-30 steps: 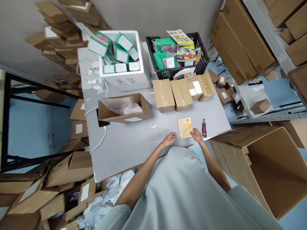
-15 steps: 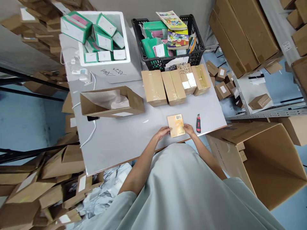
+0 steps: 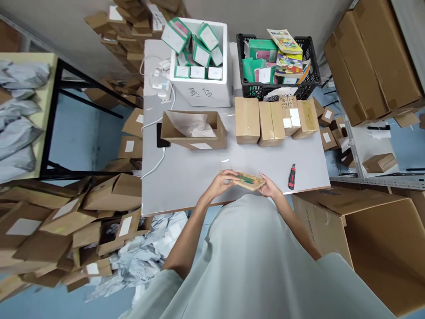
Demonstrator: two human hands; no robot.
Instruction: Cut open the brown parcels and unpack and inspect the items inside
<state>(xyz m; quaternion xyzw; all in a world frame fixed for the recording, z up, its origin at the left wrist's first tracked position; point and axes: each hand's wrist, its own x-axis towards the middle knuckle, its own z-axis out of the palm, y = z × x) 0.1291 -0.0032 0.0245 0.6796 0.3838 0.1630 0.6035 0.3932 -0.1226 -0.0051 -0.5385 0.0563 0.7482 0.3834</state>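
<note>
Between both hands, at the table's front edge, is a thin tan book [image 3: 249, 180] with a green patch on its face. It is tilted, so its edge shows. My left hand [image 3: 222, 182] is closed on its left side, thumb and fingers around the border. My right hand [image 3: 267, 185] grips the right end, some of its fingers hidden beneath. To the right lies a red and black utility knife [image 3: 291, 177] on the grey table [image 3: 186, 186]. An opened cardboard box [image 3: 209, 145] with white paper inside stands beyond my left hand.
Several taped cardboard boxes [image 3: 247, 122] line the table's middle. Behind them are a white foam box [image 3: 212, 95] and a black crate [image 3: 247, 91] holding green packs. A white cable [image 3: 154, 168] runs along the left. A large open carton [image 3: 318, 217] stands right of the table.
The book has been turned from lying nearly flat with its barcode side up to a tilted position showing a green patch. My left hand has shifted further over it. The camera view has swung left.
</note>
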